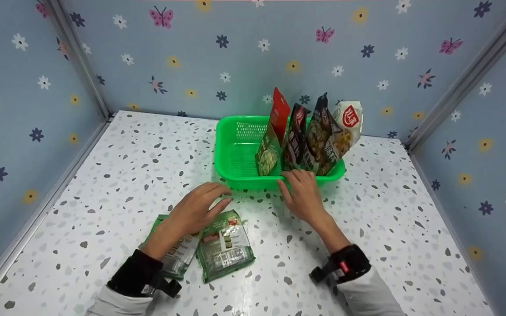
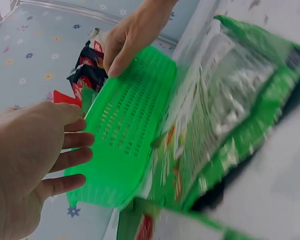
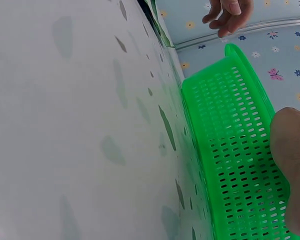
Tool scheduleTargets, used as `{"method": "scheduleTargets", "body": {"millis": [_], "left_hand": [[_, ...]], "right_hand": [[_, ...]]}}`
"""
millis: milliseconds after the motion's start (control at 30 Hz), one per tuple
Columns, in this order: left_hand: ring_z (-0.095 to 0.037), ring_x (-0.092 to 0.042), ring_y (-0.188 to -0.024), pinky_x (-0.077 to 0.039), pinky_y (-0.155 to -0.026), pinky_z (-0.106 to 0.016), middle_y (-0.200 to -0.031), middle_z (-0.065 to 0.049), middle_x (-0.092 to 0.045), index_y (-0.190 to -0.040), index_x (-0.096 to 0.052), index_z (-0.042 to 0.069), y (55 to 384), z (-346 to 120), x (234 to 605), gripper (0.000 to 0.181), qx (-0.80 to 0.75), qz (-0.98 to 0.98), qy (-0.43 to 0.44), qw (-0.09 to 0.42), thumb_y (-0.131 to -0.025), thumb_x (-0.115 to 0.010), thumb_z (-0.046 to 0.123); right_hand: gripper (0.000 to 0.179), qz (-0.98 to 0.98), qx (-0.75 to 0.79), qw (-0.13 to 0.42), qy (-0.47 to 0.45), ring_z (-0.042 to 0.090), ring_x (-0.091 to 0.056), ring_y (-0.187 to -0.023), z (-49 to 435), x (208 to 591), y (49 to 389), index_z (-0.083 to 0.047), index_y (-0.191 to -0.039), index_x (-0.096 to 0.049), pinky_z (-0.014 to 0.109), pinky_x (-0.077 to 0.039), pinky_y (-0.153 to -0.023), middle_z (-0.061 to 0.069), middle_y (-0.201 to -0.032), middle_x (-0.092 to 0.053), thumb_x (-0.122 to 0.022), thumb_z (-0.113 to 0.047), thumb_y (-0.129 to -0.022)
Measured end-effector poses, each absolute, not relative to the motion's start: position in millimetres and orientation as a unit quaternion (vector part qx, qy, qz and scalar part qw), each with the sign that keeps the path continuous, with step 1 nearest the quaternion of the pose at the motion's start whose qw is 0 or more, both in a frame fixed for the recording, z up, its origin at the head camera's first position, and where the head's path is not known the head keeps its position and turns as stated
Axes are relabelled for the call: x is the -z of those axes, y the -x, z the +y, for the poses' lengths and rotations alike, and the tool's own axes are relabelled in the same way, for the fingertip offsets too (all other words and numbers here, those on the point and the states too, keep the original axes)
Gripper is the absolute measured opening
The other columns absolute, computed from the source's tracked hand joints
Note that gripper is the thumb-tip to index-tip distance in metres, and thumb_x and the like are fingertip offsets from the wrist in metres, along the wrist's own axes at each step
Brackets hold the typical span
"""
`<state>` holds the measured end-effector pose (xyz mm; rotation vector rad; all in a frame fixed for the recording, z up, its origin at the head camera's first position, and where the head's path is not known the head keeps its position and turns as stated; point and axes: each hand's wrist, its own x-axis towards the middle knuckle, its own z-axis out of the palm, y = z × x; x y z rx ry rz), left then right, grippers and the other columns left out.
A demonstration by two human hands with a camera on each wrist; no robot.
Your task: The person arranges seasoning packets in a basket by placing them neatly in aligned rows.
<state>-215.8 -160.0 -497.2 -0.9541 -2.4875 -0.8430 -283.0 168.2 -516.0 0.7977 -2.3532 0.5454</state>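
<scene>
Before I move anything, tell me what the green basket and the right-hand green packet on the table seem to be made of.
Green basket: probably moulded plastic, smooth, slightly shiny, judging by its even colour and regular slots.
Right-hand green packet: likely glossy printed plastic film, perhaps laminated, from its creases and highlights.

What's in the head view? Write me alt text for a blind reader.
A person's right hand touches the near rim of a rectangular green plastic basket holding four glossy food pouches. The left hand hovers near two flat, green-edged plastic packets on a white speckled tabletop.
</scene>
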Motion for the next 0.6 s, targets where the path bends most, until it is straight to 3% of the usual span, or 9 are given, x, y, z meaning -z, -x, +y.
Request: {"method": "scheduleTargets", "body": {"millis": [600], "left_hand": [[-0.044, -0.072, -0.133, -0.059, -0.114, -0.064, -0.143, -0.019, -0.075, -0.143, -0.072, 0.003, 178, -235, 515, 0.045, 0.269, -0.926, 0.251, 0.09, -0.108, -0.078, 0.031]], "right_hand": [[0.026, -0.888, -0.2, 0.291, -0.294, 0.037, -0.072, -0.105, 167, 517, 282, -0.006, -0.125, -0.08, 0.052, -0.052, -0.093, 0.014, -0.112, -0.079, -0.07, -0.027, -0.114]]}}
